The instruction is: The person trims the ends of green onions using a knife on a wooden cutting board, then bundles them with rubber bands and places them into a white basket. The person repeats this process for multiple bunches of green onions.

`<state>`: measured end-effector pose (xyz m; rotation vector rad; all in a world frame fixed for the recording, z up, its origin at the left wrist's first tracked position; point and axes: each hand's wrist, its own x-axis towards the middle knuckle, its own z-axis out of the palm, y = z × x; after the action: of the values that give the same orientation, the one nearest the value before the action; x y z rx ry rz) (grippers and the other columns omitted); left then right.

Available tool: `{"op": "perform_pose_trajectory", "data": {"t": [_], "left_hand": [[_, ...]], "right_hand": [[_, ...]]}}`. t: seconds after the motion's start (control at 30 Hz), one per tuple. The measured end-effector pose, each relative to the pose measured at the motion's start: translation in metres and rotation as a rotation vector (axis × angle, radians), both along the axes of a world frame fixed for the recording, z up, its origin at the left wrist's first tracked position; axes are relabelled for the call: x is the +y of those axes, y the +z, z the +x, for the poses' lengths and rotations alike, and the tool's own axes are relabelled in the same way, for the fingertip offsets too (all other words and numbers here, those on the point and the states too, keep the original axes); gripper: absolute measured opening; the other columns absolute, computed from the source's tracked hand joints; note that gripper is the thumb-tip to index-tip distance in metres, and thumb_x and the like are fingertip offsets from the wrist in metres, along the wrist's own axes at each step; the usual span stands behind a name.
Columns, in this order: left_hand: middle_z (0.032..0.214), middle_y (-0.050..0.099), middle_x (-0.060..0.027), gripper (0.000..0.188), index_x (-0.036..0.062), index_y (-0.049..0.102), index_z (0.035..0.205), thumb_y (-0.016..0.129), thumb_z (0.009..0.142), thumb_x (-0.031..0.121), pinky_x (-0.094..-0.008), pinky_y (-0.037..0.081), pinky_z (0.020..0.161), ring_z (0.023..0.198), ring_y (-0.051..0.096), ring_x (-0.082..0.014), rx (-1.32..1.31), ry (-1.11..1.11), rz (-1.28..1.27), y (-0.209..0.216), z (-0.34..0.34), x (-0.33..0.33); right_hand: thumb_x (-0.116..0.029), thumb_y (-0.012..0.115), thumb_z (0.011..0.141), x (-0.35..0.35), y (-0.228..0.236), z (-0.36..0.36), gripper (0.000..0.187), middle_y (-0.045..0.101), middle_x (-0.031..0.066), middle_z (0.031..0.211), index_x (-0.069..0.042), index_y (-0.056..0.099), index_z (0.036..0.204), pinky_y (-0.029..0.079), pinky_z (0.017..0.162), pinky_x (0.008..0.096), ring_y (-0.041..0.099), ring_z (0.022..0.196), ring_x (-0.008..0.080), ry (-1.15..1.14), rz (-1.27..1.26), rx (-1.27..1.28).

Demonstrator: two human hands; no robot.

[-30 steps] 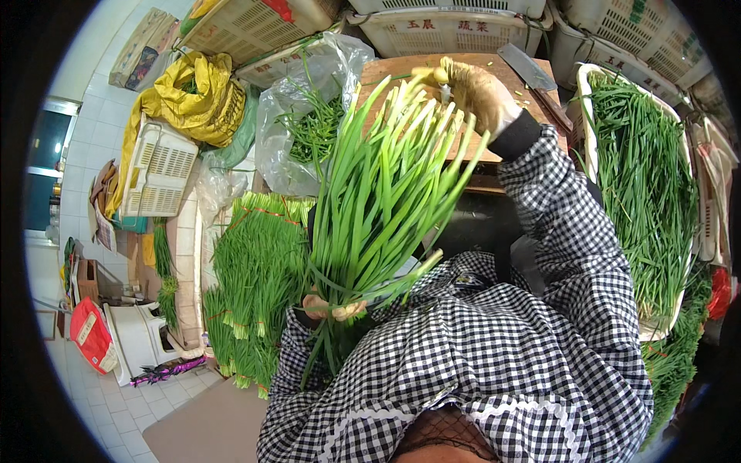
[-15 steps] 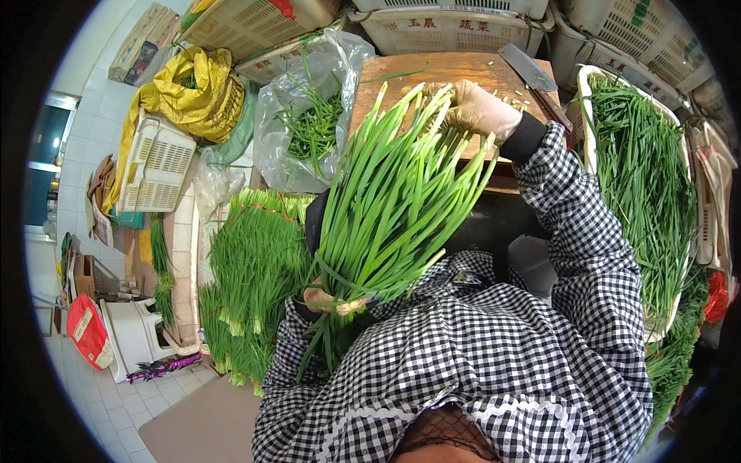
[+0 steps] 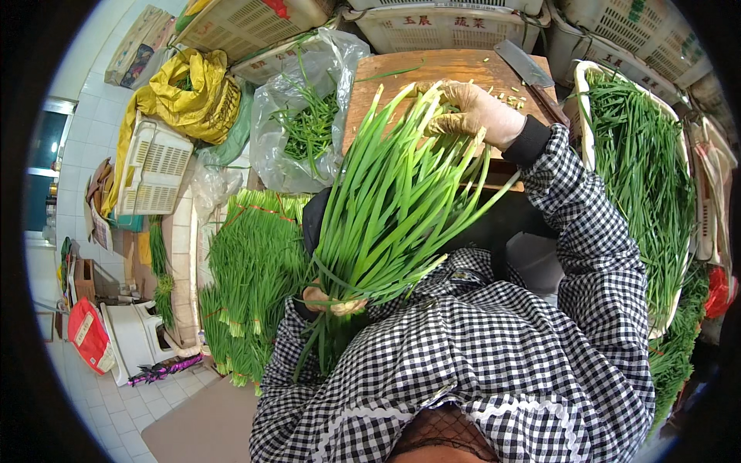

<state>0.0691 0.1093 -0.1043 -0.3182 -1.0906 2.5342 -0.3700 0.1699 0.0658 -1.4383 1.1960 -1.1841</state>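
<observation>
A large loose bunch of garlic chives (image 3: 394,201) slants up in front of my chest, dark leaves low and pale stem ends at the top. My left hand (image 3: 333,301) is closed around its leafy lower part; most of that palm is hidden by the leaves. At the upper end, my right hand (image 3: 475,114), in a tan glove, has its fingers bent round some pale stem ends. Behind it is a wooden board (image 3: 421,63) with small cut bits on it. A cleaver (image 3: 532,81) lies along the board's right side.
Tied chive bundles (image 3: 258,255) are stacked at left. A clear plastic bag (image 3: 270,158) holds green scraps beyond them. To the right stands a white crate (image 3: 584,116) full of loose chives (image 3: 641,177). White crates (image 3: 448,29) line the back; a yellow sack (image 3: 189,92) sits far left.
My right hand has shifted slightly right, and a few stems on that side now fan out lower and farther right. My left hand keeps its grip on the bunch.
</observation>
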Motion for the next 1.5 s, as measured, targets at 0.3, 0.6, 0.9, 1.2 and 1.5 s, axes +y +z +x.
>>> {"op": "perform_pose_trajectory", "data": {"t": [0.3, 0.6, 0.9, 1.2, 1.5], "left_hand": [[0.147, 0.02, -0.0161, 0.083, 0.0092, 0.019, 0.144, 0.05, 0.084, 0.058, -0.051, 0.025, 0.106, 0.13, 0.027, -0.0351, 0.017, 0.031, -0.483, -0.005, 0.016, -0.001], [0.15, 0.013, -0.015, 0.088, 0.0134, 0.014, 0.146, 0.051, 0.082, 0.061, -0.0552, 0.023, 0.106, 0.135, 0.021, -0.0362, -0.099, -0.271, -1.825, 0.101, 0.004, -0.011], [0.107, 0.061, -0.009, 0.05, 0.0016, 0.053, 0.116, 0.073, 0.075, 0.019, -0.0302, 0.045, 0.082, 0.093, 0.056, -0.0191, -0.036, -0.524, -2.869, 0.149, -0.022, -0.006], [0.109, 0.055, -0.0135, 0.062, 0.002, 0.047, 0.12, 0.076, 0.069, 0.022, -0.0331, 0.044, 0.083, 0.096, 0.054, -0.0227, 0.039, -0.75, -2.763, 0.142, -0.019, -0.017], [0.095, 0.061, -0.014, 0.074, 0.0164, 0.047, 0.131, 0.072, 0.063, 0.005, -0.0404, 0.049, 0.069, 0.084, 0.06, -0.0336, -0.01, -0.582, -3.376, 0.165, -0.019, -0.029]], "right_hand": [[-0.008, 0.055, 0.089, -0.001, -0.008, -0.003, 0.026, 0.056, 0.0115, 0.108, -0.004, 0.055, 0.115, 0.05, 0.075, 0.0288, 0.057, 0.089, 0.0202, -0.072, -0.013, -0.399], [-0.031, 0.054, 0.092, 0.009, 0.004, -0.052, 0.031, 0.065, 0.0089, 0.096, -0.002, 0.063, 0.099, 0.045, 0.087, 0.031, 0.058, 0.09, 0.015, -0.415, -0.191, -0.028], [-0.016, 0.065, 0.085, -0.022, -0.013, -0.003, 0.032, 0.065, 0.0082, 0.099, -0.004, 0.06, 0.114, 0.05, 0.077, 0.0285, 0.06, 0.088, 0.0138, -0.065, 0.086, 0.171], [-0.001, 0.059, 0.083, -0.023, -0.038, 0.005, 0.01, 0.065, 0.0041, 0.079, 0.0, 0.064, 0.091, 0.051, 0.065, 0.0264, 0.061, 0.073, 0.0133, 0.056, 0.296, 0.095], [-0.02, 0.057, 0.091, -0.007, -0.061, -0.001, 0.024, 0.067, 0.0059, 0.092, 0.001, 0.064, 0.1, 0.047, 0.075, 0.0249, 0.059, 0.082, 0.0118, -0.154, 0.285, -0.209]]}}
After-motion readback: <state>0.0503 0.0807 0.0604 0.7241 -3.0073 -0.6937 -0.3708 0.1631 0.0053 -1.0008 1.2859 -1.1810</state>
